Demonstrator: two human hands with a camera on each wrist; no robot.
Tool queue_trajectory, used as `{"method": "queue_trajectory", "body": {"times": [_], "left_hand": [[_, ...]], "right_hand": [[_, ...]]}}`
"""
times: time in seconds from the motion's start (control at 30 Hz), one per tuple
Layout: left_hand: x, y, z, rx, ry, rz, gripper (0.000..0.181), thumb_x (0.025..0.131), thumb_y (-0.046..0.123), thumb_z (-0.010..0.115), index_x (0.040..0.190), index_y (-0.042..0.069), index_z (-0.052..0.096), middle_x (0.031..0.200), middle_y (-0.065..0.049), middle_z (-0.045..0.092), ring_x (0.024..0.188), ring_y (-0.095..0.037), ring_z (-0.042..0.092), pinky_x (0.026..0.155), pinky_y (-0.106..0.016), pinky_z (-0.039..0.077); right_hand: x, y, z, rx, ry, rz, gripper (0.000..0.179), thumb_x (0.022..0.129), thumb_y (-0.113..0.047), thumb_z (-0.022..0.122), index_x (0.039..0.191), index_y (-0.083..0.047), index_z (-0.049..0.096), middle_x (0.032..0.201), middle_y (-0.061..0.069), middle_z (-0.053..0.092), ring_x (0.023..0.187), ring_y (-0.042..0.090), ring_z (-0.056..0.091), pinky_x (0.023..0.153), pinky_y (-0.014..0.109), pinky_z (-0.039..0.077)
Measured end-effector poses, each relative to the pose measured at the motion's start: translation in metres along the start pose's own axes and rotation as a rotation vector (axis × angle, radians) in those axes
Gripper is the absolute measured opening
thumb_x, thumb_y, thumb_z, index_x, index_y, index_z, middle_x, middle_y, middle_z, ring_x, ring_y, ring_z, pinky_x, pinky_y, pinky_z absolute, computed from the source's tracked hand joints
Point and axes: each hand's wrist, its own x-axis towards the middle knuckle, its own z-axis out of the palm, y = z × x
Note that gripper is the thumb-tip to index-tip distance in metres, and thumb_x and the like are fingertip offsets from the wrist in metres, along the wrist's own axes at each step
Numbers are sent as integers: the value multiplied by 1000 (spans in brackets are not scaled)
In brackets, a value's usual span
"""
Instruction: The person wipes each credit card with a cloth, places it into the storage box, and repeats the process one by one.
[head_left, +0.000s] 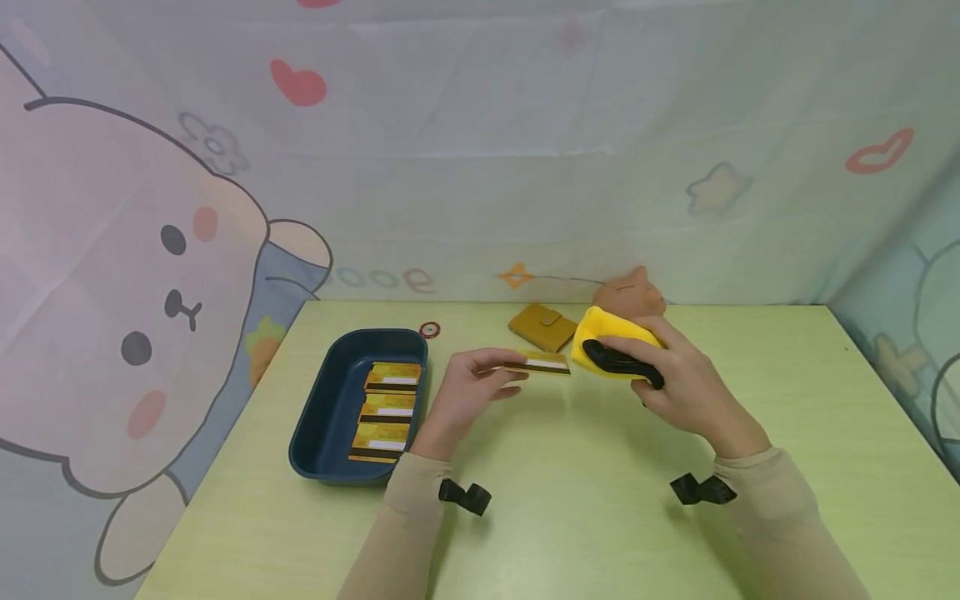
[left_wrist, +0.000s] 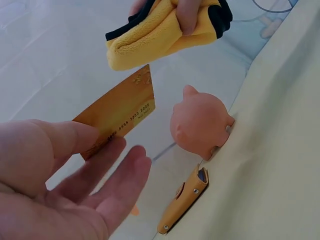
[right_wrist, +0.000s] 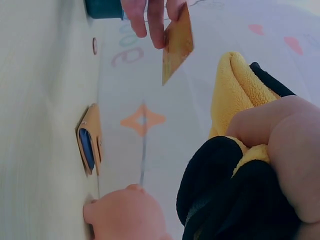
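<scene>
My left hand pinches a gold bank card by one end, thumb on one face and fingers behind. In the left wrist view the card shows embossed digits on its face. My right hand grips a folded yellow cloth with black edging, bunched between thumb and fingers. Both hands are above the table, and a small gap separates card and cloth in the right wrist view. Three similar gold cards lie in a row in the dark blue tray to the left.
A mustard wallet with a snap strap lies at the back of the table. Behind the right hand stands a pink piggy bank. A small red round chip lies by the tray's far corner. A printed curtain hangs behind the table.
</scene>
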Motion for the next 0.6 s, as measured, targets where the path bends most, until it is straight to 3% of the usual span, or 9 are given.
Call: {"method": "queue_trajectory", "body": {"times": [0.13,0.27,0.47,0.6], "left_hand": [[0,-2,0,81,-65,22,32,97,-11,63,127,-5,72,130,-19,69,104,-22,74,94,-39,62],[-2,0,1,130,-111,2,38,95,-5,71,133,0,71,139,-18,66,104,-17,74,96,-36,60],[-3,1,3,59,-149,-24,47,98,-8,66,144,-3,61,146,-25,59,105,-25,75,98,-40,60],[-2,0,8,20,-125,-48,59,95,-11,65,151,5,56,144,-23,61,108,-35,74,94,-42,62]], "right_hand": [[1,-2,0,4,0,-6,78,69,18,80,136,-20,69,133,17,58,105,36,62,73,52,59],[2,-3,2,9,-6,-16,77,69,17,80,136,-20,69,133,18,58,105,35,61,74,51,59],[3,-6,9,19,-17,-38,76,70,14,82,135,-22,69,132,17,58,104,31,60,74,49,60],[4,-11,16,38,-12,-61,76,69,13,82,134,-23,69,129,16,58,103,29,61,72,47,61]]}}
